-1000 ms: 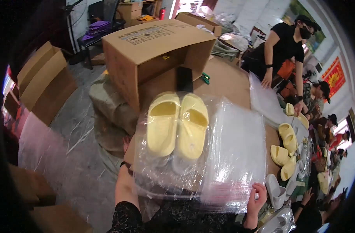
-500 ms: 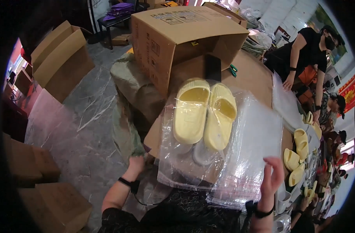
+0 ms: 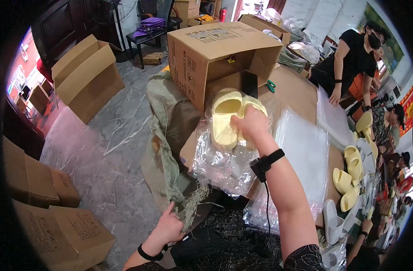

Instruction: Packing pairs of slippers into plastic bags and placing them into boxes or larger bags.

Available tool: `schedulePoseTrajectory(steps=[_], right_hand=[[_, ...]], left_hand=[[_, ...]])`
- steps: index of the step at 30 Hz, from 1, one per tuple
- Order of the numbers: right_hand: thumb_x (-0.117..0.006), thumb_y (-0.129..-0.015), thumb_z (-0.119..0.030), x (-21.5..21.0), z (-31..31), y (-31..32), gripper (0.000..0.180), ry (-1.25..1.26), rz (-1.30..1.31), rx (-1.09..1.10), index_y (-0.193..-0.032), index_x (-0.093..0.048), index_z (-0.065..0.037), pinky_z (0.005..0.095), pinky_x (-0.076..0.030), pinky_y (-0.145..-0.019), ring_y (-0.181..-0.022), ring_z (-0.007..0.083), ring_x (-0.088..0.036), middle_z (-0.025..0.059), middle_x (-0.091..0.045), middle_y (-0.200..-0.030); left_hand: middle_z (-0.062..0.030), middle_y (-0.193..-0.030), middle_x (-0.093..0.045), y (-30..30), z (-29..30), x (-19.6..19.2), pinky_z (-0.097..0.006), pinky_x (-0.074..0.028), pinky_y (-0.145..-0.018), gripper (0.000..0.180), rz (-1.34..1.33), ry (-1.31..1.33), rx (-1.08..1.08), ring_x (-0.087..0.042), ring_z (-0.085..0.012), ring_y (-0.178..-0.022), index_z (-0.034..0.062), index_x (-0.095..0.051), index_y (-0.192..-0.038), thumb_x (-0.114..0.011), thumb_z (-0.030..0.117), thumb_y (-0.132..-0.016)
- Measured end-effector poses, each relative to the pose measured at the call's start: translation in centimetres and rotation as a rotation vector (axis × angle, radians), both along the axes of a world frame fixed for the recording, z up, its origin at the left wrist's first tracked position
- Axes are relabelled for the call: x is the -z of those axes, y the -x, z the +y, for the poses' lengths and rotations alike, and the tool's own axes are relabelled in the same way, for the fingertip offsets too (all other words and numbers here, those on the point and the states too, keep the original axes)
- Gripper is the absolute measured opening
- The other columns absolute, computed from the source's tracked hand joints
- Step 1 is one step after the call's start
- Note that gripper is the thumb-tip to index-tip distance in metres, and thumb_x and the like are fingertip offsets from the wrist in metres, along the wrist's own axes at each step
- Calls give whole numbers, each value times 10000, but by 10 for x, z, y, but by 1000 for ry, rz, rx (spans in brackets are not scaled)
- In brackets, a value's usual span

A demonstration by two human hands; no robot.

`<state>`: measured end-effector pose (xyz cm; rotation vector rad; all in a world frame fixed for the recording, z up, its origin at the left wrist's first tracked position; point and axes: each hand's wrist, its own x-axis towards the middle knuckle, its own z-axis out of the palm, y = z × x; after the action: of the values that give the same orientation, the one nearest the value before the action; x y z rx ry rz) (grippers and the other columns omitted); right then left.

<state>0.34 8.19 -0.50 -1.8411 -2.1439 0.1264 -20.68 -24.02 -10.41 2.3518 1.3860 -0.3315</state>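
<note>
My right hand grips a pair of pale yellow slippers in a clear plastic bag. Its thumb lies along the left slipper, while the fingers cover most of the right one. The pair is just in front of the mouth of a cardboard box lying on its side. Low on the left, my left hand is beside the frayed edge of a greenish woven sack, index finger stretched out and the others partly curled. I see nothing held in it.
A stack of clear bags lies right of the slippers. Unbagged yellow slippers and white slippers line the right side. Green-handled scissors lie by the box. Cartons stand on the floor at left. Co-workers work at right.
My right hand has moved from above the clear bags to the bagged slippers and taken hold of them. My left hand has come away from the sack's edge, down and slightly right.
</note>
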Motion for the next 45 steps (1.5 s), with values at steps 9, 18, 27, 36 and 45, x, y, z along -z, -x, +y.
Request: schedulePoseTrajectory(steps=[9, 18, 27, 36, 45], right_hand=[[-666, -774, -318, 32, -12, -49, 328, -54, 411, -36, -867, -646, -5, 439, -518, -697, -748, 374, -642, 197, -662, -783], [-788, -639, -591, 74, -46, -70, 1133, -34, 426, 312, -1305, -294, 181, 429, -429, -978, -1178, 449, -476, 369, -458, -1249], [-833, -610, -342, 56, -69, -25, 1284, 173, 334, 540, -1445, 34, 107, 425, -437, -1011, -1188, 444, -483, 365, -366, -1315], [-762, -606, -276, 81, -126, -10, 1198, 52, 348, 239, -1468, 1, 58, 447, -445, -980, -1118, 468, -490, 350, -376, -1263], [-801, -659, -352, 76, -182, 32, 1199, -55, 330, -86, -1431, -28, 142, 452, -480, -880, -1038, 443, -508, 313, -391, -1214]], left_hand=[[-110, -808, -624, -3, -20, -5, -410, -475, -775, 287, -258, -317, -245, -601, -298, -813, 45, -627, -805, -738, 228, -615], [-110, -832, -542, -13, -39, -32, -407, -465, -722, 335, -328, -483, -397, -531, -304, -839, 41, -615, -892, -772, 255, -688], [-81, -834, -538, -7, -37, -32, -405, -464, -720, 326, -296, -575, -498, -514, -286, -840, 69, -679, -905, -793, 266, -672], [-71, -864, -564, -5, -31, -31, -405, -462, -721, 318, -276, -528, -422, -521, -285, -861, 86, -695, -911, -792, 217, -638], [-71, -868, -579, 16, -37, -62, -398, -466, -735, 355, -222, -641, -533, -533, -287, -868, 74, -662, -920, -794, 200, -615]])
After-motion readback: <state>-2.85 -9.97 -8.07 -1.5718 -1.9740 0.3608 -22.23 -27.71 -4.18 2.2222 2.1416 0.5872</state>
